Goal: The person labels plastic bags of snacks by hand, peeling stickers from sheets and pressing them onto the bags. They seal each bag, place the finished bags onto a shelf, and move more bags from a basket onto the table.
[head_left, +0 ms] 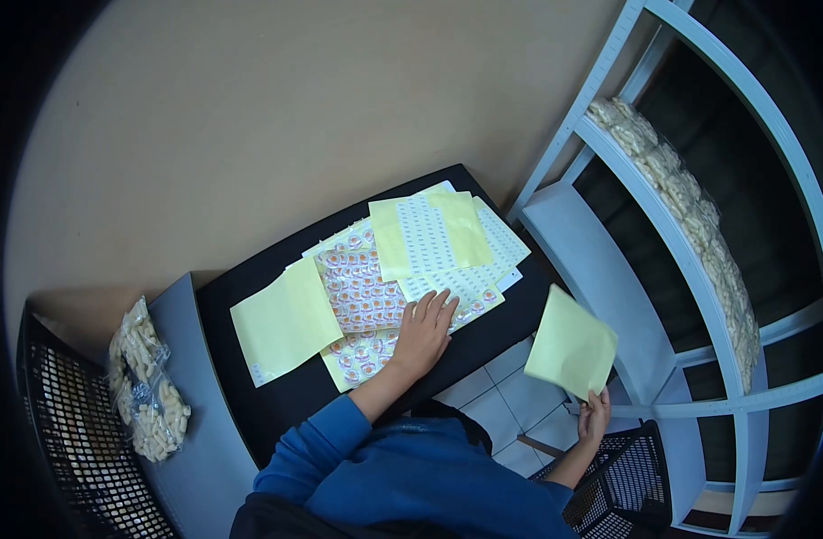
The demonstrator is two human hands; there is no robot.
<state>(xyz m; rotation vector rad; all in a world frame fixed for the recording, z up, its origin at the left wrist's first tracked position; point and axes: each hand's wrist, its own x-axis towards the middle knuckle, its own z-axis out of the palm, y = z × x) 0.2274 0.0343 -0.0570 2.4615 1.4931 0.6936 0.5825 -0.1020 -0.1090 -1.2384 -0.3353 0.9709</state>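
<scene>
My left hand (pixel 422 334) lies flat with its fingers stretched out on a sheet of round orange-and-white stickers (pixel 362 292). Below and beside it are more sticker sheets, some overlapping. A pale yellow sheet with a band of small blue print (pixel 424 235) covers part of the pile at the back. To the left, a plain yellow sheet (pixel 286 322) rests partly on the stickers. Off the table's right edge, my right hand (pixel 594 417) grips a yellow backing sheet (pixel 570 346) by its lower corner. The fingers behind that sheet are hidden.
The sheets lie on a black-topped table (pixel 250 419) against a beige wall. White shelving (pixel 600 278) at right holds bagged pale snack-like pieces (pixel 690 207). Similar bags (pixel 149 386) are on the left, beside a black crate (pixel 79 422). Another crate (pixel 623 476) stands lower right.
</scene>
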